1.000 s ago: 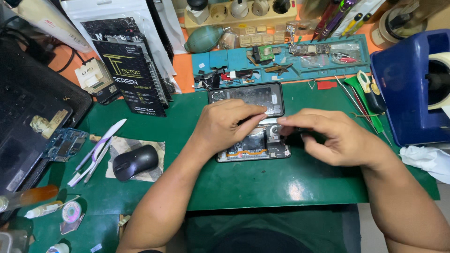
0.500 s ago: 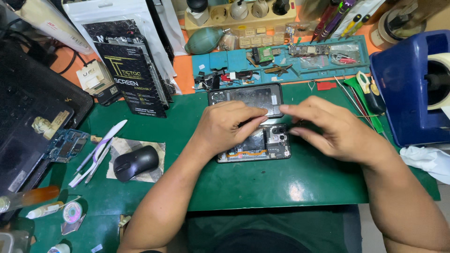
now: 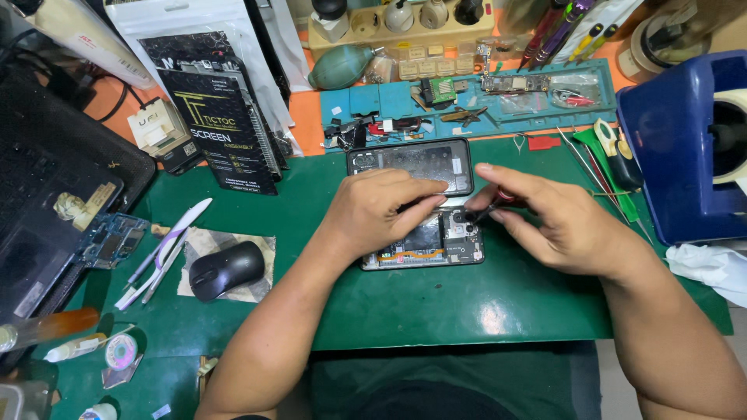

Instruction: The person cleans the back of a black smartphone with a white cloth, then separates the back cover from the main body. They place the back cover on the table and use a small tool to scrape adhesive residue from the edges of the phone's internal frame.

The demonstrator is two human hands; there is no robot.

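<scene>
Presently, reading left to right: a black computer mouse (image 3: 226,269) lies on the green mat (image 3: 467,311), well apart from the work. At centre, the left hand (image 3: 377,214) lies flat, fingers spread, pressing down the opened phone (image 3: 436,241) on the mat; it grasps nothing. Just behind the phone lies a dark back cover (image 3: 412,163). The right hand (image 3: 556,222) pinches a thin red-handled tool (image 3: 498,204) between thumb and forefinger, tip at the phone's upper right corner. Judged step: working a small part near the camera end. The next move calls for a steady tip and firm hold-down.
</scene>
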